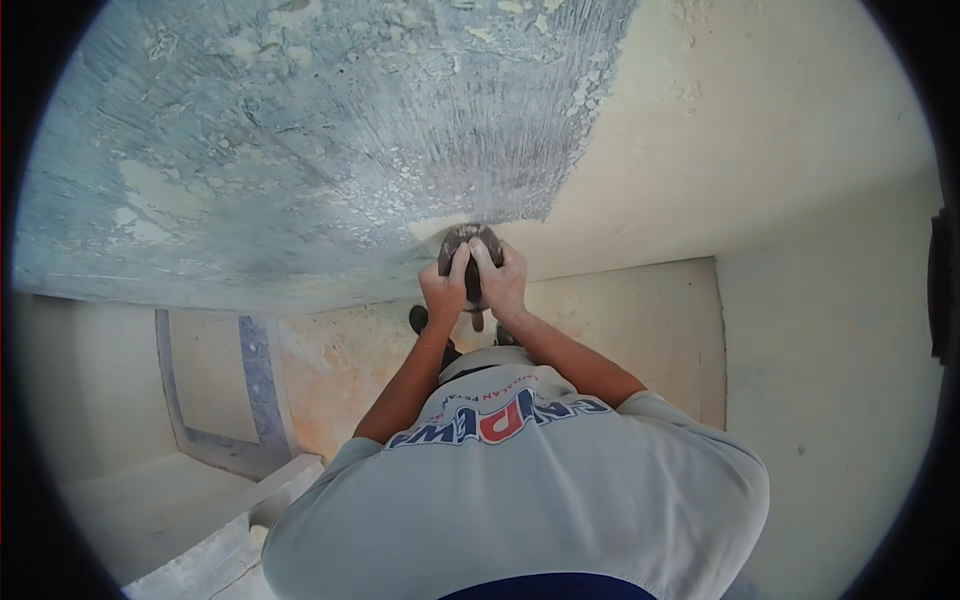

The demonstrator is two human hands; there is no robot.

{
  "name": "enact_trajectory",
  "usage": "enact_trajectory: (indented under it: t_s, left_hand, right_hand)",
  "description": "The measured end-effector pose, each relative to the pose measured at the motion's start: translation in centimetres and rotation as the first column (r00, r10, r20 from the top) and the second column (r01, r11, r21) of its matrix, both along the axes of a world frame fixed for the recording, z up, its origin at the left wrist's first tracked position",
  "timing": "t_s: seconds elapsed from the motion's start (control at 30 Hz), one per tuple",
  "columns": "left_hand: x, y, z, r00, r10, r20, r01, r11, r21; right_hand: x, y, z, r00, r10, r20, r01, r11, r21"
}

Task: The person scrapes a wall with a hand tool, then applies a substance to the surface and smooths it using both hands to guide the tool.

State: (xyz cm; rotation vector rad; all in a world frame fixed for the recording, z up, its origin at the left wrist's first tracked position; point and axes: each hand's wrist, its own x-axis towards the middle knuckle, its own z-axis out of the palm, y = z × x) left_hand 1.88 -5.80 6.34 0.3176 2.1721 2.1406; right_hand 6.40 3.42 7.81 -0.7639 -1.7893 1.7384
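1. The dark round sanding pad (471,243) is pressed flat on the wall (300,150), at mid-frame, right on the line where bare blue-grey surface meets cream coating.
2. My left hand (444,291) and right hand (503,280) both grip the pad, side by side, fingers curled over its back.
3. I judge the work a good half done. The wide area left of the pad is rubbed down to blue-grey, with cream flecks scattered in it. The cream stretch to the right looks untouched.
4. Below the hands, near me, are my grey shirt (520,490) and a dark shoe (418,319) on the peach floor (630,320).
5. At near left are a pale ledge (190,520) and a blue-grey frame (256,380) on the side wall.
6. Nothing stands between the pad and the cream area.
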Motion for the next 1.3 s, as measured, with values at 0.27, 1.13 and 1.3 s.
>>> enact_trajectory:
  t_s: [0.27,1.13,1.3]
  left_hand:
    - [-0.4,0.0,0.1,1.0,0.015,0.028,-0.014,0.998,-0.056]
    - [-0.9,0.4,0.7,0.998,-0.048,0.032,0.052,0.992,-0.118]
    - [-0.5,1.4,2.7,0.999,0.003,-0.045,-0.003,1.0,-0.009]
  right_hand:
    - [-0.1,-0.1,0.2,1.0,-0.013,0.004,0.013,1.0,-0.001]
    - [0.4,0.2,-0.2,0.999,-0.048,0.009,0.048,0.999,0.007]
    - [0.2,1.0,2.5,0.999,-0.025,0.021,0.026,0.999,-0.019]
